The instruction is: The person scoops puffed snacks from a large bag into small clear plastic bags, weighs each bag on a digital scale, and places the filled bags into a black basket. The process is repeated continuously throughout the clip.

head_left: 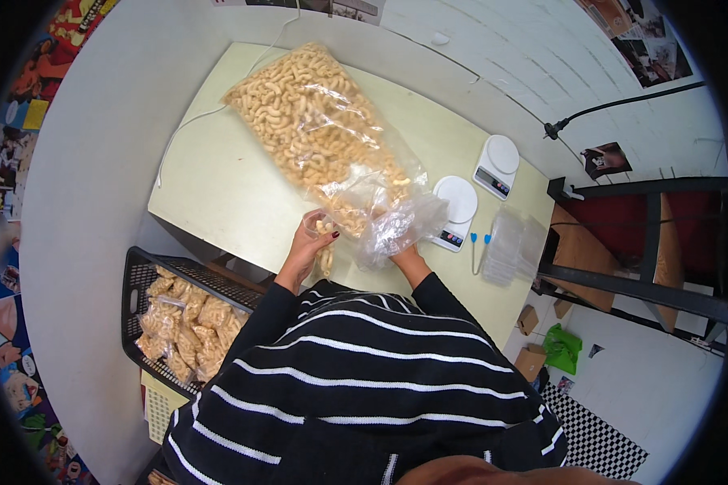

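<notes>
A big clear plastic bag (303, 113) full of curved, pale-yellow puffed snacks lies across the table, its loose mouth toward me. My left hand (302, 249) is closed on a small clear plastic bag (327, 259) with a few of the snacks in it, close beside that mouth. Crumpled clear plastic at the mouth covers most of my right hand (408, 255). Its wrist and part of the back show, but its fingers are hidden, so their grip cannot be made out.
Two white kitchen scales (457, 200) stand on the right of the pale table (198, 190). Blue-tipped sticks (475, 242) and flat clear bags (505, 250) lie near them. Below left, a black crate (133, 303) holds several filled bags (190, 323). A white cable (188, 121) crosses the far left.
</notes>
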The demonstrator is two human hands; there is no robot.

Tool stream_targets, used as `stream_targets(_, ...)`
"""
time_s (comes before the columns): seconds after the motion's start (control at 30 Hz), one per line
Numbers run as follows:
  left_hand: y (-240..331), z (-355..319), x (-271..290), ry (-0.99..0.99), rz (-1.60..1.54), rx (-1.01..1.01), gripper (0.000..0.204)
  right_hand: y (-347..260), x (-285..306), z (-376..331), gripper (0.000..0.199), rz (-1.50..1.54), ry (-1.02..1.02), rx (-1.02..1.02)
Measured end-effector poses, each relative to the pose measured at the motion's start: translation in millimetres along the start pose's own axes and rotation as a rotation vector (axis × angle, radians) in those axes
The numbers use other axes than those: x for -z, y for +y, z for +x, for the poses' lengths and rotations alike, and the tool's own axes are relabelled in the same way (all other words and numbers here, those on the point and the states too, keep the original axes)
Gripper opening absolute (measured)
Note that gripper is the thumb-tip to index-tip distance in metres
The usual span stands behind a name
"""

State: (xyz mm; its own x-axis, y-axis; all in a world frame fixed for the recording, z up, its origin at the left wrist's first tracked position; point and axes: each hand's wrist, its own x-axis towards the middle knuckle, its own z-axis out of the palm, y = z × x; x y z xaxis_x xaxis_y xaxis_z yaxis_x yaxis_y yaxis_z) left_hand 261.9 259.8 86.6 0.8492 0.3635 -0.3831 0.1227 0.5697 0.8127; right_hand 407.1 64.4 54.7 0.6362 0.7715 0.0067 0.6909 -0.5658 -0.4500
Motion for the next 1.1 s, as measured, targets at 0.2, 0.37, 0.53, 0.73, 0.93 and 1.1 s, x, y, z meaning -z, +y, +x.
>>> stream_targets(0.2,8,9,-8,-0.042,0.031,-0.027,0.065,25,-2,3,0.036,0.243,-0.066,-0.057)
stream_targets(0.37,18,-2,-10,-0.034,0.341,-0.085,0.071,7,50,-14,0.030,0.923,-0.163,-0.587)
stream_targets(0.53,22,-20,-16,0.020,0.815,-0.413,0.078,15,84,-56,0.028,1.054,-0.116,-0.681)
stream_targets(0.73,41,-35,-48,-0.005,0.854,-0.543,0.080,39,115,-109,0.028,1.025,-0.036,-0.743)
stream_targets(0.93,58,-40,-82,-0.065,0.910,-0.700,0.077,40,167,-142,0.028,0.976,0.031,-0.749)
stream_targets(1.1,63,-45,-103,-0.048,1.032,-0.808,0.078,13,227,-137,0.030,0.939,0.110,-0.596)
